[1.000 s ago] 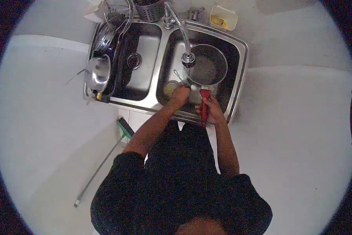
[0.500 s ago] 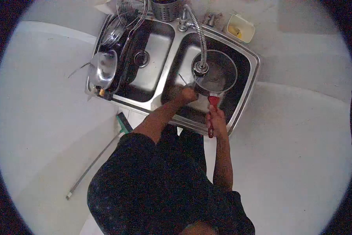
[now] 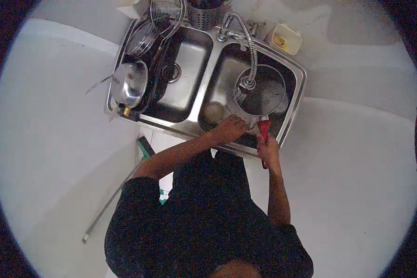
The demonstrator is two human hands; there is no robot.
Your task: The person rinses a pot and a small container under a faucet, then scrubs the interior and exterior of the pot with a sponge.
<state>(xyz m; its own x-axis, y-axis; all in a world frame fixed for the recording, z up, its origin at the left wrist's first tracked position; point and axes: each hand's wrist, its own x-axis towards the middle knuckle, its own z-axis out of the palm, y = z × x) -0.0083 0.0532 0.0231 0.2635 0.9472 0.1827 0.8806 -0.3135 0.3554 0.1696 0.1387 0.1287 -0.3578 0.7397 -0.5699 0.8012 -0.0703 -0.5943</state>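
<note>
A round pan (image 3: pixel 269 92) lies under the faucet head (image 3: pixel 247 83) in the right sink basin. My right hand (image 3: pixel 268 149) is wrapped round the pan's red handle (image 3: pixel 264 127), near the basin's front edge. Just left of the handle is my left hand (image 3: pixel 231 129), its fingers bent towards the pan's near side. What those fingers hold, if anything, is too small to make out. A small round dish (image 3: pixel 213 111) rests in the basin, up and left of my left hand.
The left basin (image 3: pixel 185 69) has a drain. Along its left side stand a steel bowl (image 3: pixel 129 84), a wire strainer (image 3: pixel 167 14) and other pans. A perforated holder (image 3: pixel 204 17) and a white tub (image 3: pixel 286 39) are behind the sink. A green brush with a long handle (image 3: pixel 104 211) leans at lower left.
My left hand has moved right, away from the round dish and closer to the red handle. The thin light tool seen near it earlier no longer shows there. The whole view has shifted.
</note>
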